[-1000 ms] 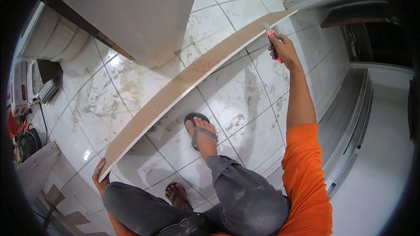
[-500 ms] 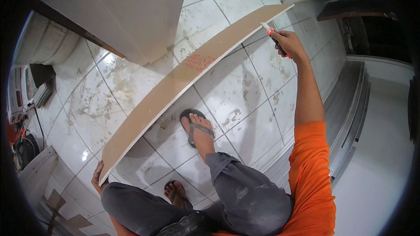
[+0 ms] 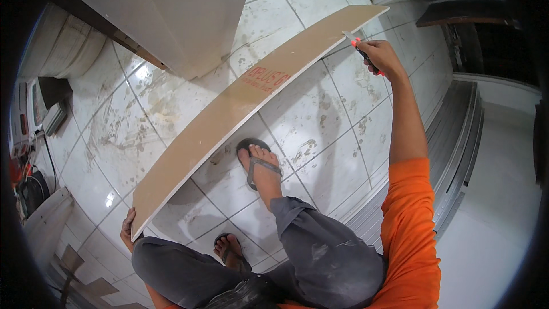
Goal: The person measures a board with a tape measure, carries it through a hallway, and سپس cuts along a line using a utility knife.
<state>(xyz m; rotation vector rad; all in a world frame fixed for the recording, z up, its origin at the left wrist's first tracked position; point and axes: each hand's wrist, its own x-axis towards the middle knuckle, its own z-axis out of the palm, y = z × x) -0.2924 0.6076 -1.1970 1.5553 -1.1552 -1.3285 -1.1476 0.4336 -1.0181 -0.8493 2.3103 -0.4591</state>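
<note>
A long, narrow strip of plasterboard [image 3: 214,123] with a brown paper face, red print and a white cut edge slants across the view from lower left to upper right. My left hand [image 3: 127,229] grips its near left end, fingers along the outer edge; my knee hides part of that hand. At the far right end, my right hand [image 3: 382,57] is closed round the red and black handle of a utility knife [image 3: 359,50]. The knife's blade is out, its tip at the strip's right-hand long edge; whether it touches, I cannot tell.
My sandalled foot [image 3: 263,169] stands on the stained white tile floor [image 3: 309,111], below the strip. A large pale panel [image 3: 160,11] stands at upper left. Long grey metal profiles [image 3: 434,154] lie along the right wall. Tools and a cable [image 3: 52,157] are at far left.
The strip has tilted a little, showing more of its brown face. My right hand and the knife stay near its far end, shifted slightly right in view. My left hand keeps its hold.
</note>
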